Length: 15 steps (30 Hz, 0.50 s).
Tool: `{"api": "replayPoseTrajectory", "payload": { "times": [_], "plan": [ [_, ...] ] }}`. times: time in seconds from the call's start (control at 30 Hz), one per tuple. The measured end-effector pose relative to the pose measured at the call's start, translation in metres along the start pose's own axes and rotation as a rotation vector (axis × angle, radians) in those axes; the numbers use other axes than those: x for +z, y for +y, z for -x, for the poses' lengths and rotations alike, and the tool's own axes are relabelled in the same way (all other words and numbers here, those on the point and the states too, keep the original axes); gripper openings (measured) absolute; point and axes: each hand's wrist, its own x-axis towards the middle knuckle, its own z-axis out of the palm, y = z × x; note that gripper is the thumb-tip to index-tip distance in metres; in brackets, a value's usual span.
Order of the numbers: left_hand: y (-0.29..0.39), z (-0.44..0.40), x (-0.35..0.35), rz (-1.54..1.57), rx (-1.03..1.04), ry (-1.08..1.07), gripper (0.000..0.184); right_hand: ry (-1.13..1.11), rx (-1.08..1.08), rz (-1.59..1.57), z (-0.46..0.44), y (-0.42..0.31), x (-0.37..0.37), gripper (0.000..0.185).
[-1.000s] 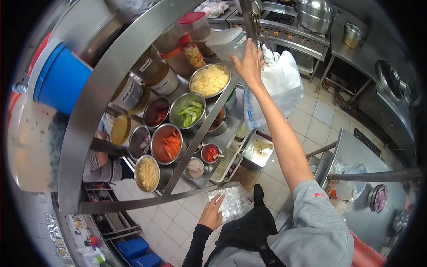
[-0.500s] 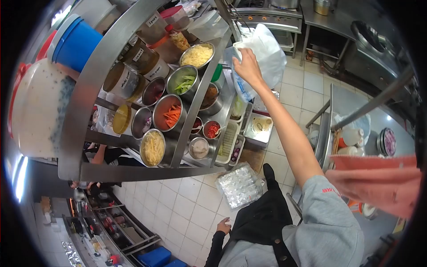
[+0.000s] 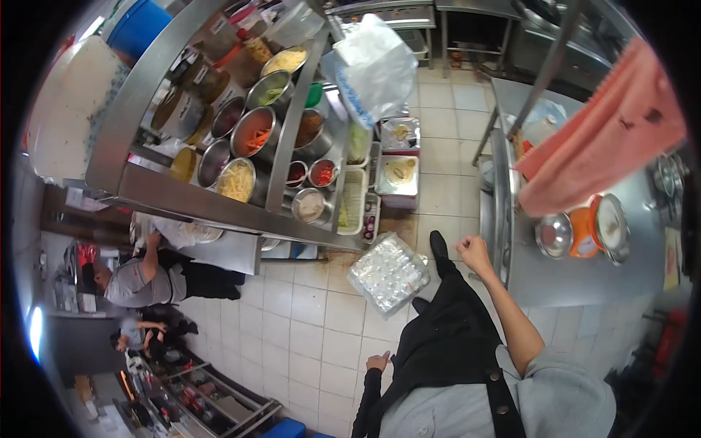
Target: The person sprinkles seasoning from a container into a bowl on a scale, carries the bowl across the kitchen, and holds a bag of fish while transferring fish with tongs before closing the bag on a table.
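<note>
My right hand [image 3: 475, 254] is in front of my body, above the floor beside the right steel table, its fingers curled with nothing seen in them. Low at my other side hangs my left hand [image 3: 377, 361], fingers loosely apart and holding nothing visible. Between the shelf and my feet, a clear plastic-wrapped pack of silvery items [image 3: 391, 274] lies on the tiles. A white plastic bag [image 3: 376, 66] hangs at the far end of the steel shelf [image 3: 212, 204], apart from both hands.
Bowls of shredded yellow food [image 3: 237, 181], carrot strips [image 3: 255, 139] and chopped red chilies [image 3: 322, 173] stand on the shelf. A pink towel [image 3: 599, 139] hangs over the right steel table [image 3: 584, 281], near a metal bowl [image 3: 554, 235]. A person [image 3: 146, 277] works at left; others are behind.
My right hand has let go of the white bag and drawn back toward my body, its fingers now curled. The view has shifted, showing more of the right table and the people at left.
</note>
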Motion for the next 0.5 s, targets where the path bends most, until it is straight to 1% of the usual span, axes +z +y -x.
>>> {"api": "replayPoseTrajectory", "payload": {
  "times": [0.07, 0.1, 0.13, 0.2, 0.27, 0.3, 0.33, 0.4, 0.43, 0.47, 0.5],
  "plan": [
    [0.001, -0.005, 0.011, -0.137, 0.067, -0.022, 0.034, -0.108, 0.225, 0.095, 0.028, 0.010, -0.034, 0.024],
    [-0.006, -0.013, 0.019, -0.202, 0.092, -0.025, 0.037, 0.118, -0.059, 0.198, 0.031, 0.025, -0.037, 0.023],
    [-0.013, -0.016, 0.022, -0.093, 0.142, -0.028, 0.042, 0.340, -0.348, 0.296, 0.025, 0.053, -0.031, 0.022],
    [-0.021, -0.025, 0.026, 0.132, 0.239, -0.030, 0.055, 0.410, -0.532, 0.302, 0.015, 0.052, -0.036, 0.022],
    [-0.018, -0.057, 0.028, 0.121, 0.269, -0.022, 0.066, 0.098, -0.307, 0.133, -0.001, -0.005, -0.065, 0.023],
    [-0.018, -0.066, 0.026, 0.110, 0.281, -0.021, 0.072, 0.042, -0.251, 0.175, -0.012, -0.041, -0.072, 0.023],
    [-0.011, -0.070, 0.022, 0.301, 0.254, -0.026, 0.067, -0.015, -0.191, 0.216, -0.026, -0.077, -0.071, 0.025],
    [0.003, -0.070, 0.012, 0.429, 0.303, 0.022, 0.065, 0.286, -0.648, -0.040, -0.062, -0.128, -0.046, 0.023],
    [0.009, -0.070, 0.008, 0.443, 0.300, 0.035, 0.064, 0.218, -0.656, -0.179, -0.073, -0.182, -0.047, 0.021],
    [0.016, -0.069, 0.005, 0.459, 0.297, 0.047, 0.063, 0.155, -0.714, -0.186, -0.089, -0.233, -0.051, 0.021],
    [0.022, -0.068, 0.004, 0.477, 0.290, 0.060, 0.062, 0.178, -0.814, -0.201, -0.108, -0.282, -0.047, 0.017]
  ]
}}
